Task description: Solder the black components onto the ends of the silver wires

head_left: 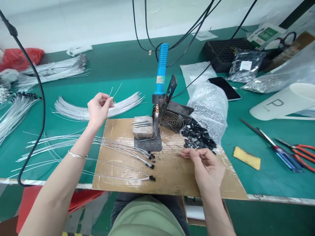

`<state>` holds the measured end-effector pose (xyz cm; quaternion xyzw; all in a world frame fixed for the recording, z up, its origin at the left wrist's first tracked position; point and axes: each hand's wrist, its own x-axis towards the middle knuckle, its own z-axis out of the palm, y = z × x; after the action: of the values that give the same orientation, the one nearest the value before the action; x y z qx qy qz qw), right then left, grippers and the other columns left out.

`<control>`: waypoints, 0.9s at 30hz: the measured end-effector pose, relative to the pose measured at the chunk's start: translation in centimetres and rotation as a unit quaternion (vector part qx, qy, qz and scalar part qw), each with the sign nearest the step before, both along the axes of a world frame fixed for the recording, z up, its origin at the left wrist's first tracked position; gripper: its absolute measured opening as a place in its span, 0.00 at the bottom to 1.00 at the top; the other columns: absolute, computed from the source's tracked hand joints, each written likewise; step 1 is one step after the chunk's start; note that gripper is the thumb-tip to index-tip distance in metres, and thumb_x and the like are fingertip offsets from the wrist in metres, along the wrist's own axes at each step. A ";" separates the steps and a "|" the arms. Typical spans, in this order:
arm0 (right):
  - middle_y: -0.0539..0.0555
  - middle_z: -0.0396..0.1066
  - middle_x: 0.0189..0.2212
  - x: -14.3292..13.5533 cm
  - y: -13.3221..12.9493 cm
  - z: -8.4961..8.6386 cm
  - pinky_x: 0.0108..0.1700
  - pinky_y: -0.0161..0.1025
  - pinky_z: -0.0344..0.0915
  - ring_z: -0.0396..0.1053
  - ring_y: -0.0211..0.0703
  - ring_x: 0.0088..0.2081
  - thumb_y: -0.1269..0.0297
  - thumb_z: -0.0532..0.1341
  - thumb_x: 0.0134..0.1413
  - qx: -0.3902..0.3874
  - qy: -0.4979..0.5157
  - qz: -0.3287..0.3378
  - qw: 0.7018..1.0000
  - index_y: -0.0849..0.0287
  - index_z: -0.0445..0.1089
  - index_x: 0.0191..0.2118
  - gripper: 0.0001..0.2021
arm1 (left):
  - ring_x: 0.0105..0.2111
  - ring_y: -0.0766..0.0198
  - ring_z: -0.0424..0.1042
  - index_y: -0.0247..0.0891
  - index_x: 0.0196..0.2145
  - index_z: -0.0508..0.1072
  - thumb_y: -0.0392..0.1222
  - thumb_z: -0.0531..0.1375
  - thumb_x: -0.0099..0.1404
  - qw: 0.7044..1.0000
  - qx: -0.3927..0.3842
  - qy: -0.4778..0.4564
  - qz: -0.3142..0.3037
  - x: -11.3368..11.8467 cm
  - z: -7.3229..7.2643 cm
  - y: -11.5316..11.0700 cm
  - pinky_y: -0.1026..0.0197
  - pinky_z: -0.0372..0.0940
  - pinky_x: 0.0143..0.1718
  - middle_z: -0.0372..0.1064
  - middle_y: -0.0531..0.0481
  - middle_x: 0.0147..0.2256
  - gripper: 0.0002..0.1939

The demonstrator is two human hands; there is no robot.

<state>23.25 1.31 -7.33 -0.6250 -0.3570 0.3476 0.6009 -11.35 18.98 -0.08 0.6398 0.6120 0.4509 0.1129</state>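
Observation:
My left hand (pixel 100 108) is closed in a pinch on thin white wires above a curved bundle of white wires (pixel 73 109). Near the pile of small black parts (pixel 198 135), my right hand (pixel 205 164) pinches a thin solder-like wire. Between the hands a soldering iron with a blue handle (pixel 162 62) stands upright in a metal stand (pixel 150 145). Beside its tip, a wrapped block (pixel 143 131) bears thin metal pieces. White wires with black ends (pixel 152 166) lie across the cardboard sheet (pixel 172 183) at its left.
At the right are a yellow sponge (pixel 246 158), tweezers or a similar tool (pixel 283 154), red-handled pliers (pixel 305 150), a white cup (pixel 283 101) and a phone (pixel 225 88). Bubble wrap (pixel 209 108) covers the back right. A black cable (pixel 40 95) hangs at the left, near more wire bundles (pixel 59 67).

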 end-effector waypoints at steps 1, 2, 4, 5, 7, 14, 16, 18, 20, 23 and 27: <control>0.53 0.81 0.28 0.0 0.0 0.1 0.36 0.41 0.76 0.80 0.44 0.28 0.50 0.73 0.56 0.005 0.009 -0.009 1.000 0.57 0.71 0.30 0.18 | 0.29 0.64 0.80 0.39 0.38 0.74 0.45 0.62 0.71 1.000 0.007 -0.013 -0.007 0.2 0.4 -0.7 0.62 0.73 0.35 0.80 0.48 0.32 0.08; 0.50 0.79 0.26 -0.1 -0.1 0.3 0.33 0.39 0.74 0.77 0.41 0.25 0.50 0.72 0.57 0.015 0.020 -0.020 0.999 0.57 0.71 0.34 0.17 | 0.28 0.64 0.79 0.39 0.37 0.74 0.46 0.63 0.70 1.000 0.013 -0.022 -0.017 0.5 0.7 -1.5 0.61 0.72 0.34 0.79 0.49 0.32 0.08; 0.45 0.72 0.23 -0.3 -0.5 0.6 0.29 0.36 0.69 0.70 0.37 0.21 0.48 0.69 0.61 0.041 0.034 -0.038 0.998 0.57 0.71 0.37 0.17 | 0.28 0.64 0.77 0.39 0.36 0.77 0.46 0.65 0.69 0.998 0.017 -0.030 -0.044 1.3 1.2 -3.6 0.61 0.72 0.33 0.80 0.49 0.32 0.08; 0.44 0.69 0.22 -0.5 -0.8 0.8 0.27 0.35 0.67 0.67 0.36 0.20 0.48 0.67 0.64 0.053 0.032 -0.039 0.997 0.58 0.72 0.36 0.17 | 0.29 0.64 0.77 0.39 0.35 0.78 0.46 0.66 0.68 0.998 0.016 -0.028 -0.061 1.8 1.3 -4.9 0.60 0.71 0.34 0.80 0.48 0.32 0.08; 0.45 0.66 0.21 -0.9 -1.6 1.3 0.26 0.35 0.64 0.66 0.36 0.21 0.49 0.65 0.66 0.065 0.004 -0.019 0.998 0.58 0.75 0.31 0.18 | 0.32 0.62 0.77 0.40 0.34 0.81 0.44 0.68 0.67 0.995 0.012 -0.019 -0.099 3.0 1.3 -7.7 0.59 0.71 0.36 0.82 0.48 0.34 0.06; 0.50 0.74 0.27 -2.5 -3.6 4.5 0.31 0.37 0.69 0.71 0.40 0.28 0.67 0.67 0.63 0.104 -0.125 0.146 0.976 0.56 0.81 0.36 0.04 | 0.31 0.64 0.77 0.44 0.39 0.85 0.33 0.69 0.67 0.966 -0.011 0.027 -0.259 6.3 0.7 -15.8 0.60 0.69 0.36 0.84 0.51 0.35 0.07; 0.50 0.76 0.31 -2.9 -3.6 5.1 0.34 0.37 0.72 0.72 0.39 0.30 0.68 0.69 0.60 0.108 -0.125 0.194 0.967 0.56 0.82 0.42 0.06 | 0.34 0.64 0.78 0.43 0.42 0.84 0.29 0.68 0.67 0.954 0.002 0.041 -0.297 6.7 0.6 -16.9 0.62 0.70 0.38 0.84 0.50 0.36 0.11; 0.51 0.77 0.33 -3.3 -3.5 5.3 0.35 0.36 0.73 0.73 0.38 0.31 0.69 0.70 0.60 0.115 -0.116 0.220 0.962 0.56 0.82 0.45 0.08 | 0.35 0.64 0.78 0.40 0.45 0.82 0.26 0.67 0.68 0.943 0.019 0.060 -0.326 7.0 0.7 -17.6 0.63 0.70 0.39 0.83 0.49 0.36 0.12; 0.50 0.77 0.32 -3.5 -3.4 5.2 0.35 0.34 0.72 0.73 0.37 0.31 0.71 0.69 0.60 0.128 -0.105 0.230 0.959 0.56 0.82 0.41 0.06 | 0.34 0.64 0.76 0.38 0.45 0.81 0.26 0.66 0.68 0.936 0.030 0.074 -0.343 7.3 0.8 -18.0 0.63 0.70 0.38 0.82 0.48 0.36 0.12; 0.48 0.77 0.28 -3.7 -3.4 5.1 0.33 0.32 0.70 0.72 0.36 0.29 0.74 0.68 0.60 0.144 -0.091 0.234 0.957 0.56 0.80 0.35 0.06 | 0.33 0.64 0.75 0.35 0.46 0.81 0.26 0.65 0.69 0.929 0.030 0.092 -0.357 7.6 1.2 -18.4 0.63 0.69 0.37 0.81 0.47 0.35 0.11; 0.47 0.76 0.27 -3.7 -3.6 4.8 0.33 0.32 0.69 0.71 0.35 0.29 0.75 0.69 0.59 0.143 -0.074 0.240 0.957 0.56 0.79 0.34 0.07 | 0.32 0.65 0.75 0.33 0.47 0.81 0.26 0.65 0.70 0.928 0.034 0.111 -0.353 8.2 1.3 -18.7 0.65 0.68 0.34 0.79 0.48 0.33 0.10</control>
<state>19.52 -2.32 -2.49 -0.4522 -0.5858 0.3796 0.5553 -3.18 0.25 1.23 0.8642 0.3392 0.3282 0.1742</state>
